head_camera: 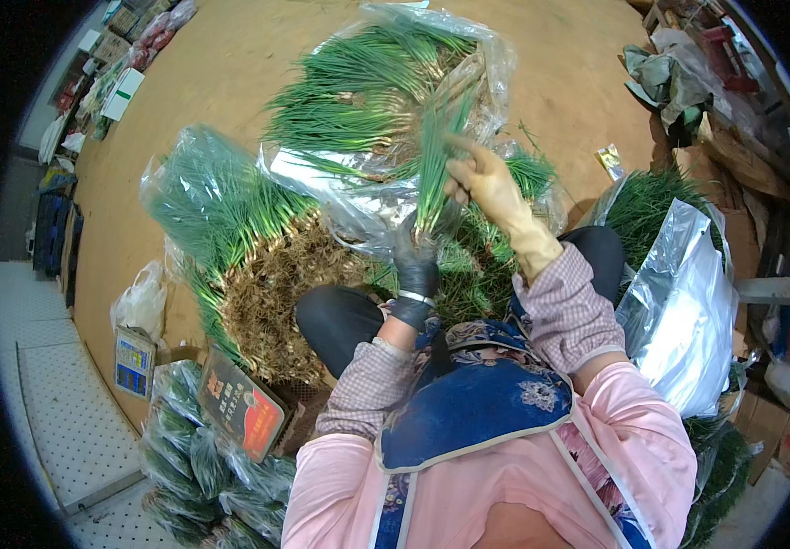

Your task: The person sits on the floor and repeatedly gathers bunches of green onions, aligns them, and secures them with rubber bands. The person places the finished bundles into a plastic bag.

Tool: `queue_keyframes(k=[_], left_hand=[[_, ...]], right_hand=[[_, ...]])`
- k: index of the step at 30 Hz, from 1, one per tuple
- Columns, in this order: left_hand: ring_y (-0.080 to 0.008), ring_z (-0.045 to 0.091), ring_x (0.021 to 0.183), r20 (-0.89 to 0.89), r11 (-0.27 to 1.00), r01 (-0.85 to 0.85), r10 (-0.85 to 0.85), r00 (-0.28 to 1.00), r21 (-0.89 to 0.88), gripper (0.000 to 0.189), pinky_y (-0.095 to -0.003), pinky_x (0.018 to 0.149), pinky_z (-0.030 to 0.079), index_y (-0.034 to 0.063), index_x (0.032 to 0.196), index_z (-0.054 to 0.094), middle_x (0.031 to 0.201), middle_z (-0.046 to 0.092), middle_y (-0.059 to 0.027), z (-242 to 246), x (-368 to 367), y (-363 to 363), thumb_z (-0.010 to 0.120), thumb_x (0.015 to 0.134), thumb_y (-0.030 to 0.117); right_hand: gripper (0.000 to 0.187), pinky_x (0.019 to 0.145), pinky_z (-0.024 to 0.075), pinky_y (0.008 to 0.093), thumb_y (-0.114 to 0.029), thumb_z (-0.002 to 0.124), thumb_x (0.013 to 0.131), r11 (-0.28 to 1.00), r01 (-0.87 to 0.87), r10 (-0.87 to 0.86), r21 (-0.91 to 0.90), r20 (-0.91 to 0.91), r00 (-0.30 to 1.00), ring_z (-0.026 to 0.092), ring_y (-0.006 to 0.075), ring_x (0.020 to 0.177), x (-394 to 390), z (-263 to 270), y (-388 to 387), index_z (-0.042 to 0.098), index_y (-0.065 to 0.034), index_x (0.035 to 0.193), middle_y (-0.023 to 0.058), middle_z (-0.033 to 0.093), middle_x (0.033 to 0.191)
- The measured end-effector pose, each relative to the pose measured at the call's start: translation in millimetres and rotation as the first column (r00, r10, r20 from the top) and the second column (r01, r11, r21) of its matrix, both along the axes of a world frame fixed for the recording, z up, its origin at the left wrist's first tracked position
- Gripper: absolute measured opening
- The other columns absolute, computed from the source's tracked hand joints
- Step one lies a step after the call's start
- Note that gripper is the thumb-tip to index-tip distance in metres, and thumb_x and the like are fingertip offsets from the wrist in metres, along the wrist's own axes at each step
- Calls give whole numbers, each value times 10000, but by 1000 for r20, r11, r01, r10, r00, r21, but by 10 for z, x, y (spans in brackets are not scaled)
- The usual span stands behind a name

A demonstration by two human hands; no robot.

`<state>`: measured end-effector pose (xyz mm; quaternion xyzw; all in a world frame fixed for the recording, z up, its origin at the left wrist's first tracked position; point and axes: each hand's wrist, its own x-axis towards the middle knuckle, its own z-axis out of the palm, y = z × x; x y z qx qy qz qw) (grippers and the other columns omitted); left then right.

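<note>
My left hand, in a black glove with a white band at the wrist, grips a small bunch of green onions by the root end. The bunch stands roughly upright, leaves pointing away from me. Beside those leaves is my right hand, in what looks like a thin pale-yellow glove. Its index finger is extended and blurred, the other fingers bent, with nothing seen in its grasp. Just beyond, more green onions lie on a clear plastic sheet. Loose green trimmings lie below my hands, between my knees.
At left, a big heap of rooted green onions lies partly under plastic. Nearer are a scale display, a printed sign and bagged greens. On the right, a silvery plastic bag stands by more greens; a small packet lies beyond.
</note>
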<state>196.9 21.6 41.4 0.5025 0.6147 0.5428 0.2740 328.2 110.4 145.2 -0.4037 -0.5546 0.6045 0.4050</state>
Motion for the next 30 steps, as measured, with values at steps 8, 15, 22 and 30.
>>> queue_keyframes(k=[8,15,22,30], left_hand=[[-383,455,1033,-271,996,-43,61,961,72,409,-429,904,347,-15,1196,432,1103,488,-238,61,-59,-13,478,847,193],[-331,533,929,-9,996,-56,57,998,63,384,-396,828,406,-14,1129,489,1014,559,-204,-193,-152,87,471,867,266],[-250,553,770,477,992,8,52,877,-123,245,-364,706,439,-23,976,565,873,594,-156,-373,-258,141,552,817,163],[-277,550,774,21,992,-48,51,998,-115,242,-380,722,439,-36,1007,524,906,564,-185,145,-70,34,528,813,108]], right_hand=[[232,481,369,183,-205,521,867,960,-94,122,-263,92,988,452,45,535,-174,-41,157,608,-17,972,11,570,673],[255,662,459,337,-272,548,836,700,-545,285,461,519,806,591,257,736,-136,-172,-423,618,-31,877,145,605,800],[320,586,462,271,-294,598,802,897,-441,411,-25,414,812,601,121,707,6,-1,-428,597,-78,1039,70,638,784],[311,686,465,404,-235,579,770,889,-390,19,241,830,557,597,333,777,-243,-160,-249,558,-65,1029,169,615,793]])
